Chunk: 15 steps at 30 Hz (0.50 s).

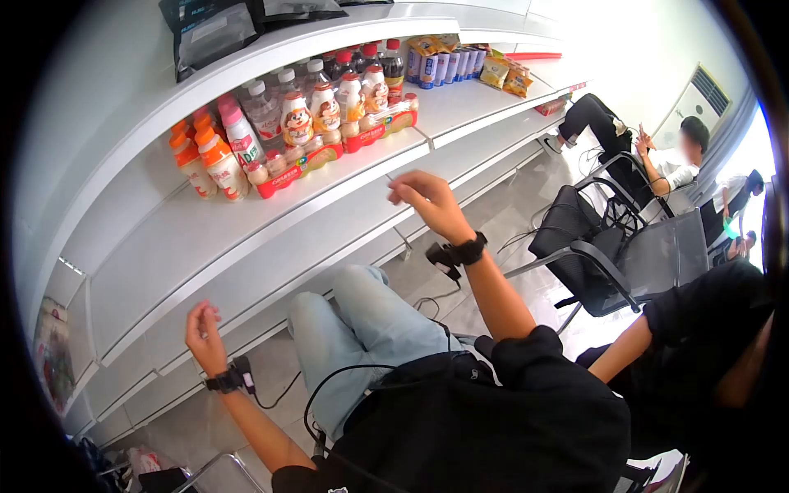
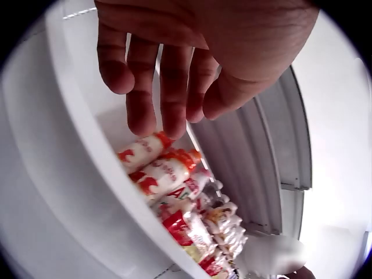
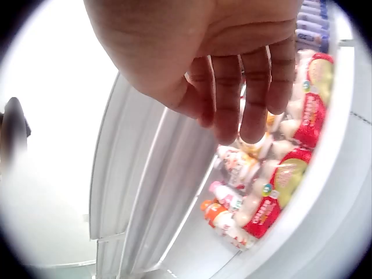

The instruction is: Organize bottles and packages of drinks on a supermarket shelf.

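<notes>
Both hands hover in front of a white shelf, and neither holds anything. My left hand (image 1: pixel 205 335) is low at the left, before the shelf's front edge; in the left wrist view its fingers hang loosely. Further right, my right hand (image 1: pixel 429 201) is raised near the shelf edge with relaxed fingers. Orange-capped bottles (image 1: pixel 222 168) stand at the left of the row, beside a pink-capped bottle (image 1: pixel 240 131). Red-banded packs of small bottles (image 1: pixel 300 168) line the front. Behind them are bottles with cartoon faces (image 1: pixel 297 119) and dark red-capped bottles (image 1: pixel 393 62).
Blue cans (image 1: pixel 428 71) and yellow snack bags (image 1: pixel 495 71) sit further right on the shelf. Black pouches (image 1: pixel 215 37) lie on the upper shelf. A black mesh chair (image 1: pixel 657 259) stands to the right, with a seated person (image 1: pixel 678 160) beyond. Cables trail from both wrists.
</notes>
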Tool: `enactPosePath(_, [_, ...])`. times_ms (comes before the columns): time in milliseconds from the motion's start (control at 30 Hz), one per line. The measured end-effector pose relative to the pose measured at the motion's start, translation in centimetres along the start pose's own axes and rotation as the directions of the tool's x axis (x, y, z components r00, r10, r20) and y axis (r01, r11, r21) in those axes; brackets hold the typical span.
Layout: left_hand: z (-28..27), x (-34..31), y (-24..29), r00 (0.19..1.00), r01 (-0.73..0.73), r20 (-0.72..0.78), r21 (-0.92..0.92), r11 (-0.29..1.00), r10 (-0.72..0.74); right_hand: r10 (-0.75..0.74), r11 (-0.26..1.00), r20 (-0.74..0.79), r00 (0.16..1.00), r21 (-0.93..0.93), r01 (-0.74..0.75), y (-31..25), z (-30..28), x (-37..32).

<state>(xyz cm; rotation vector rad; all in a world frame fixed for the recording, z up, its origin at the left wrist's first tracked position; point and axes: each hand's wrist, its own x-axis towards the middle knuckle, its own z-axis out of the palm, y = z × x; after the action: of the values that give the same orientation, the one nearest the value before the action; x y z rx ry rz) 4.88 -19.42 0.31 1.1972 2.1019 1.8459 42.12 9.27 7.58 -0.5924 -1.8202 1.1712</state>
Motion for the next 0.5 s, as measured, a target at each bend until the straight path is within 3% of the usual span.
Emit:
enactPosePath(67, [-0.5, -2.5, -2.9, 0.995, 0.095, -0.029, -0.046, 0.994, -0.097, 0.089, 0.994, -0.077, 0.993, 0.076, -0.083, 3.0, -0.7, -1.9])
enactPosePath(300, [-1.1, -7.9, -6.0, 0.958, 0.273, -0.086, -0.016, 0.962, -0.273, 0.245, 0.969, -0.111, 0.963, 0.059, -0.239, 7.7, -1.4, -5.7])
enactPosePath(500, [-0.8, -10.4, -6.9, 0.947, 0.305, -0.092, -0.041, 0.952, -0.307, 0.32, 0.944, -0.102, 0.942, 0.116, -0.308, 10.3, -0.6, -7.4])
